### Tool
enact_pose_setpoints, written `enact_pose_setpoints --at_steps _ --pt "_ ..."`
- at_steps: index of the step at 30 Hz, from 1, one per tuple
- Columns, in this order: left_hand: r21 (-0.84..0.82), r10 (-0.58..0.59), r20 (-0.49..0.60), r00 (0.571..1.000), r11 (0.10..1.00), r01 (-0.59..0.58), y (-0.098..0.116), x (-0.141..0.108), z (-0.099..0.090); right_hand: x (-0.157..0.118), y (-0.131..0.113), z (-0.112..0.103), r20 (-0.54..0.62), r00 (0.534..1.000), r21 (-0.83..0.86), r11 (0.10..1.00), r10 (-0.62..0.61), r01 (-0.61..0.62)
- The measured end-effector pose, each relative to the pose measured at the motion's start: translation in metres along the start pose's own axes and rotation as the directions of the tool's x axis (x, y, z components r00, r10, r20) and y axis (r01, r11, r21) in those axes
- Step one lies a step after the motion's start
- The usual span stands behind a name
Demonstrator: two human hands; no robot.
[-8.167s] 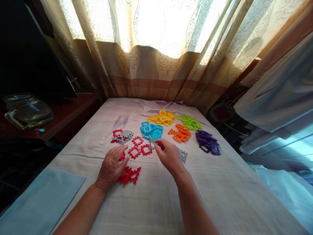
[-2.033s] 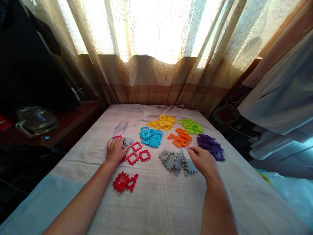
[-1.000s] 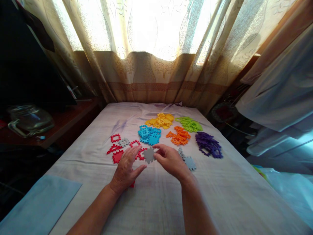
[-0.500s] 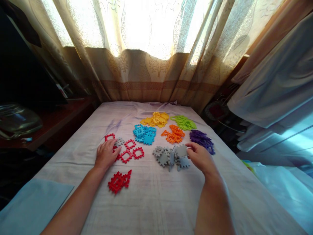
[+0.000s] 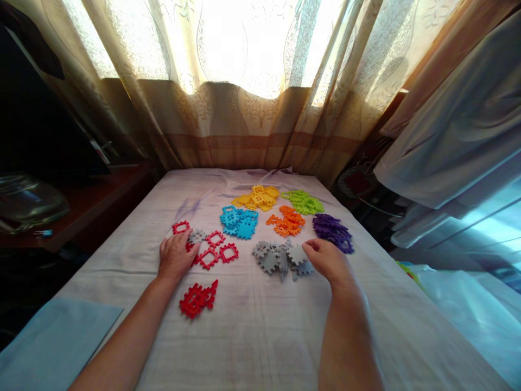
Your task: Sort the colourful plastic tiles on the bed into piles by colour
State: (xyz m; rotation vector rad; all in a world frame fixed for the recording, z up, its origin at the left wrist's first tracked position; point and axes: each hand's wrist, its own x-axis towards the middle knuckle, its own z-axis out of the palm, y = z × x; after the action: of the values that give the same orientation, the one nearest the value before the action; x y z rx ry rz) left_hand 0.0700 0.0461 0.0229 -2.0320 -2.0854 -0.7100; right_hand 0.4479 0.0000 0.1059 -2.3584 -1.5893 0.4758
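My right hand pinches a flat grey interlocking tile by its right side, over the pile of grey toothed pieces. My left hand lies with fingers stretched over several red square frames, partly covering some. A grey piece sits beside its fingertips. Loose red frames lie just to its right, and another red frame shows beyond the fingers. A small heap of red pieces rests nearer to me, right of my left forearm.
Farther back are piles of blue pieces, yellow pieces, orange pieces, green pieces and purple pieces. They lie on a pale sheet. A light blue sheet-like item is at left; a curtain hangs behind.
The right hand has shifted slightly left, with the grey tile in its fingers. The left hand stays over the red frames. The whole view has moved a little.
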Motion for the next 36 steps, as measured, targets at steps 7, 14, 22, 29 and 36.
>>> enact_pose_setpoints --at_steps 7,14,22,29,36 --pt "-0.106 0.096 -0.160 0.982 0.988 -0.114 0.002 -0.003 -0.010 -0.004 -0.011 -0.003 0.008 1.000 -0.026 1.000 -0.011 0.012" --pt "-0.182 0.180 -0.282 0.942 0.954 -0.237 0.006 -0.014 -0.020 -0.015 -0.044 -0.002 -0.137 0.984 0.064 0.990 -0.114 0.123" --pt "-0.230 0.331 -0.311 0.891 0.883 -0.409 0.033 -0.042 -0.028 -0.054 -0.112 0.035 -0.018 0.892 0.171 0.878 -0.451 0.448" --pt "-0.256 0.427 -0.280 0.859 0.830 -0.496 0.049 -0.050 -0.032 -0.062 -0.124 0.045 0.032 0.864 0.281 0.834 -0.503 0.475" --pt "-0.277 0.354 -0.245 0.903 0.867 -0.415 0.042 -0.046 -0.025 -0.018 -0.054 0.006 -0.100 0.971 0.203 0.950 -0.219 0.236"
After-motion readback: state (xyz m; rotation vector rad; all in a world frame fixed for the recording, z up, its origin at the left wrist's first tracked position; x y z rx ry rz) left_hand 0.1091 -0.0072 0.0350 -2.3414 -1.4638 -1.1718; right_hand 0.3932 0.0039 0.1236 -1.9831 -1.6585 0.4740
